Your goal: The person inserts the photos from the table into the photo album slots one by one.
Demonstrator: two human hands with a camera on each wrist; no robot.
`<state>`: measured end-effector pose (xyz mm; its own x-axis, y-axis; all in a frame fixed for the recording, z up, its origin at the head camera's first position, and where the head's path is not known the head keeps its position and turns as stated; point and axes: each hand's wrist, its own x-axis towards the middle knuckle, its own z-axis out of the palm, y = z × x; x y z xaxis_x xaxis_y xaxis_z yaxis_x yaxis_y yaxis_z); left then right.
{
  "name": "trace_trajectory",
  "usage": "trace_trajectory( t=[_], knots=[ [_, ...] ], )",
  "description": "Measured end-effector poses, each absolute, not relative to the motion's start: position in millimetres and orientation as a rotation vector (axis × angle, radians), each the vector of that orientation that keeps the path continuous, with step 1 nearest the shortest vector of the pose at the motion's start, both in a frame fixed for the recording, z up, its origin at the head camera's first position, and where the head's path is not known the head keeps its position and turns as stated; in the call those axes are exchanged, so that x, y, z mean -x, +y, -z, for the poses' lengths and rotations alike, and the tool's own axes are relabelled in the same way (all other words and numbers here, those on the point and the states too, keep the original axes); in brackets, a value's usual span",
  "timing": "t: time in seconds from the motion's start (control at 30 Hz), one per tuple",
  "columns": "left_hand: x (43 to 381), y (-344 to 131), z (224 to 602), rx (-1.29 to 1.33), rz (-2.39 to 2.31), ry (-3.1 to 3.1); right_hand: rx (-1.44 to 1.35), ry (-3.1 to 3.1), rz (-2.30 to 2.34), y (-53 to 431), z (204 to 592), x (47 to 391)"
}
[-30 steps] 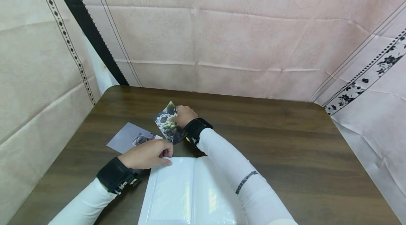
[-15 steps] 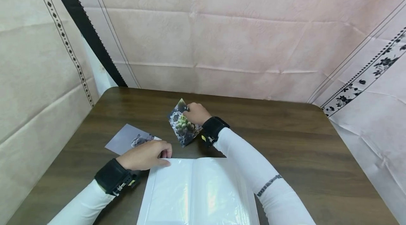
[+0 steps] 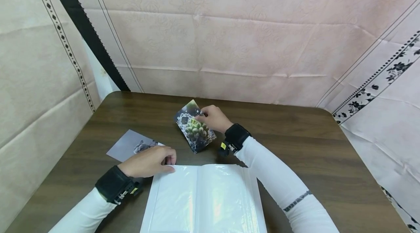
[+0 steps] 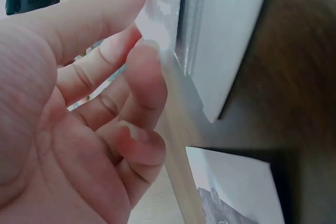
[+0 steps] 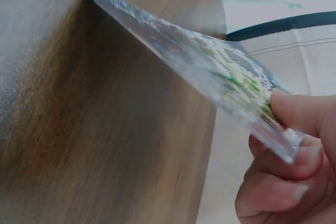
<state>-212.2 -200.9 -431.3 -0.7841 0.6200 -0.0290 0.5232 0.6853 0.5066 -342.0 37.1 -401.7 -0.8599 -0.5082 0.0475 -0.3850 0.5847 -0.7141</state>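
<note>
Between thumb and curled fingers my right hand (image 3: 216, 119) pinches a photo print (image 3: 195, 129) of a green succulent on a dark background. In the right wrist view the print (image 5: 199, 66) slants over the table, its far corner low near the wood. My left hand (image 3: 149, 160) is at the top left corner of an open photo album (image 3: 200, 204) with clear, shiny pockets. Seen from the left wrist, thumb and index fingertip pinch the edge of a clear album page (image 4: 163, 11). Beyond the left hand lies a grey photo print (image 3: 126, 146) with a cat, partly hidden by that hand.
Everything lies on a dark brown wooden table (image 3: 311, 160) with rounded far corners. Pale patterned cloth (image 3: 210, 43) hangs behind it and at both sides. A black wrist camera band (image 3: 237, 136) sits on the right wrist, another band (image 3: 113, 185) on the left.
My right hand has moved to the right with the succulent print, uncovering more of the album's right page. The left hand has kept its place at the album corner.
</note>
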Motion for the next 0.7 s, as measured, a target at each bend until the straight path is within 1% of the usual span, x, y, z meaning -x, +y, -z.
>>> trace_trajectory(
  t=[0.3,0.7],
  knots=[
    [211,-201,430,-0.910,-0.728,2.697,0.798,2.636,1.304,48,398,324],
    [210,-208,431,-0.888,-0.758,2.671,0.637,2.457,1.481,61,402,304]
  ],
)
